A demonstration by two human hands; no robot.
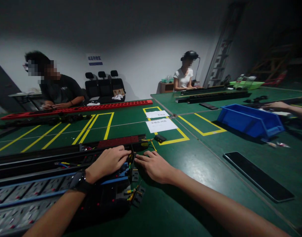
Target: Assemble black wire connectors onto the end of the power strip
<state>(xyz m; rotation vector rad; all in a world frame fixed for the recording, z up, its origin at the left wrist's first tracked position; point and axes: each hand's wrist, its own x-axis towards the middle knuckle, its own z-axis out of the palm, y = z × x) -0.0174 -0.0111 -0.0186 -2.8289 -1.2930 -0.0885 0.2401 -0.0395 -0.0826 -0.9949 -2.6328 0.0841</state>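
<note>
Fingers of left hand (107,163) bent, tips at upright black plate (133,161) between both hands; right hand (155,166) likewise, opposite side. Grip firmness: cannot tell. Best kept square to blue-edged rail (114,179) left of fingertips, nearer yellow wires (130,191) unpinched.

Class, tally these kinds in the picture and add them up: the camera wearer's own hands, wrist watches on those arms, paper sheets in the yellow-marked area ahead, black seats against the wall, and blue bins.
Hands: 2 (left hand, right hand)
Watch: 1
Paper sheets: 2
Black seats: 3
Blue bin: 1
Total: 9
</note>
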